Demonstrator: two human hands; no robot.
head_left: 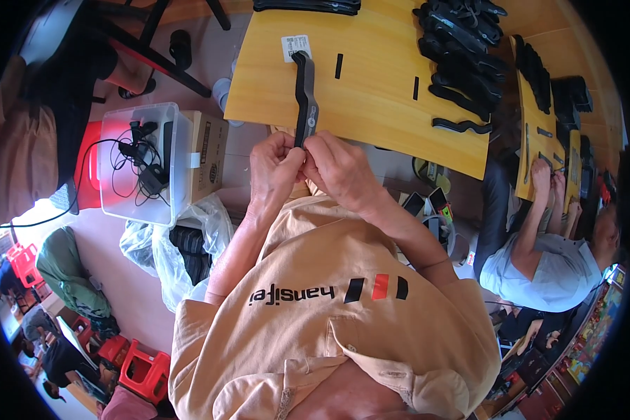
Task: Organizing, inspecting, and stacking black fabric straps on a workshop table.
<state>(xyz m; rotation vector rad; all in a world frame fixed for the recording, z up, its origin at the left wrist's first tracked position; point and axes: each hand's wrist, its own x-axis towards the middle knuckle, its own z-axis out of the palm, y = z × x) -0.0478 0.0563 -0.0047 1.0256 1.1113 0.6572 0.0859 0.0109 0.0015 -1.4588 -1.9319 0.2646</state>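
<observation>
A long black and grey strap (306, 98) with a slightly wavy outline stretches from the table's near edge towards me. Its far end rests by a white printed label (295, 45) on the yellow wooden table (378, 63). Both hands meet at the near end, just off the table. My left hand (274, 164) is closed there, thumb and fingers pinching the strap. Against it, my right hand (339, 168) also pinches that end. The fingertips hide the very tip of the strap. Two short black strips (339, 66) lie flat to the right.
Similar black straps (462, 63) are heaped at the table's right side; a flat stack (306, 6) sits at the far edge. A clear plastic bin (136, 161) with cables stands at left beside a cardboard box (206, 157). Another person (549, 269) works at right.
</observation>
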